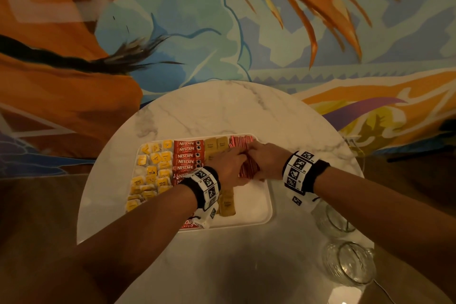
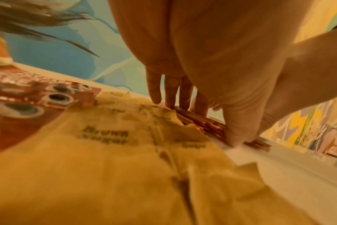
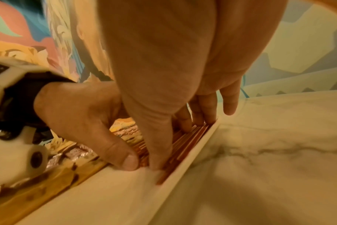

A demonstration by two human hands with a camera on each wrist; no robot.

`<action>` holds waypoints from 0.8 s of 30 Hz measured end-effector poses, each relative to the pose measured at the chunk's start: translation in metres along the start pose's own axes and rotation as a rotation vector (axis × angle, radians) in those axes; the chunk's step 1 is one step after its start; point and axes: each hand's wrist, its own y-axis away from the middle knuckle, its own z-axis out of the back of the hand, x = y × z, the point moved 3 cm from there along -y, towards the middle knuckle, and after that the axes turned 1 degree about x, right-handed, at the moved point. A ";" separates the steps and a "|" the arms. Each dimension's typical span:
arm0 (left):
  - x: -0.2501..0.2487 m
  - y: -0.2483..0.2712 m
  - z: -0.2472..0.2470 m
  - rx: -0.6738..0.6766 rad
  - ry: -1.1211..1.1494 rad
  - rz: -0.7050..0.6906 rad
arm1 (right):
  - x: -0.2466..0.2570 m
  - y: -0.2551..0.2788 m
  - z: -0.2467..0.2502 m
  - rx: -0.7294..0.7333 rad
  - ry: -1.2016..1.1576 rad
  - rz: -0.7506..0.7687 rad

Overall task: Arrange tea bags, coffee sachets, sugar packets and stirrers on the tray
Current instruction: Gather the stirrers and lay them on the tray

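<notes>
white tray (image 1: 256, 215) on a round marble table (image 1: 222, 111). going left to right on it: yellow tea bags (image 1: 151, 175), red coffee sachets (image 1: 188, 155), brown sugar packets (image 1: 217, 145), then red stirrers (image 1: 243, 145) along the right rim. left hand (image 1: 228, 166) and right hand (image 1: 267, 161) both down on the stirrers, fingers fairly straight, thumbs pressing the near ends, squeezing the bunch between them. two glass jars (image 1: 350, 264) off to the right.

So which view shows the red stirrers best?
The right wrist view: the red stirrers lie against the tray rim under both thumbs. Head view shows them half covered by hands; left wrist view blurs them.
</notes>
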 end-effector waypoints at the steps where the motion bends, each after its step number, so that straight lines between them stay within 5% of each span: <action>1: 0.001 0.000 0.001 -0.006 0.002 0.000 | -0.001 0.000 0.001 0.005 -0.007 0.000; 24: 0.011 0.009 0.015 0.016 0.000 -0.022 | 0.002 0.003 -0.006 -0.017 0.074 0.029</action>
